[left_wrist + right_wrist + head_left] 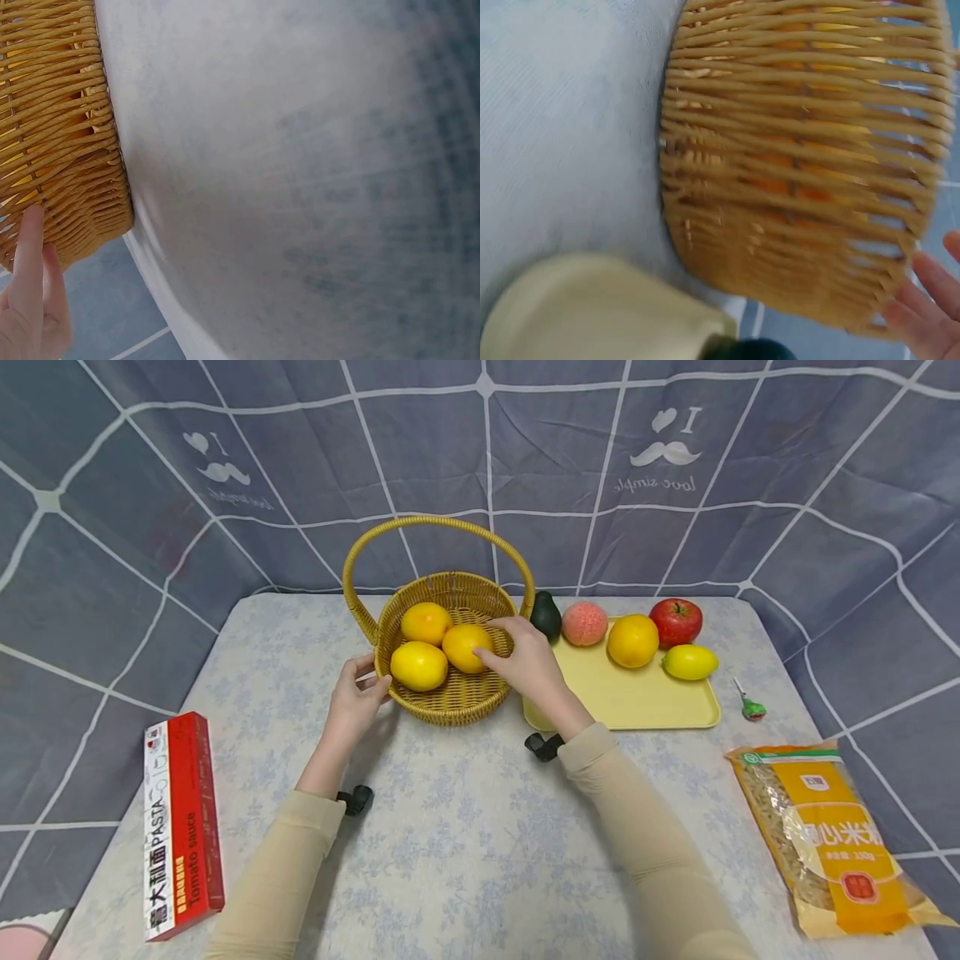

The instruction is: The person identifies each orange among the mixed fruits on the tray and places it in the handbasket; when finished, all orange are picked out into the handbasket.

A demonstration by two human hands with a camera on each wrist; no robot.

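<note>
A woven basket (457,713) with a tall arched handle stands at the back of the table. Inside lie three rounded yellow-orange fruits: one at the back (426,623), one at the front left (419,666) and one on the right (468,648). My left hand (356,700) holds the basket's left side, thumb at the rim and fingers against the outer weave (30,240). Over the basket's right rim reaches my right hand (528,664), fingers spread, thumb overlapping the right fruit in the head view. Its relaxed fingers (930,300) show beside the rim in the right wrist view.
Right of the basket, a yellow tray (600,702) has an orange (633,641), a red apple (676,622), a lemon (690,662), a pink fruit (584,623) and an avocado (546,617) on or beside it. Further out are a lollipop (752,708), noodle bag (832,835) and pasta box (183,827).
</note>
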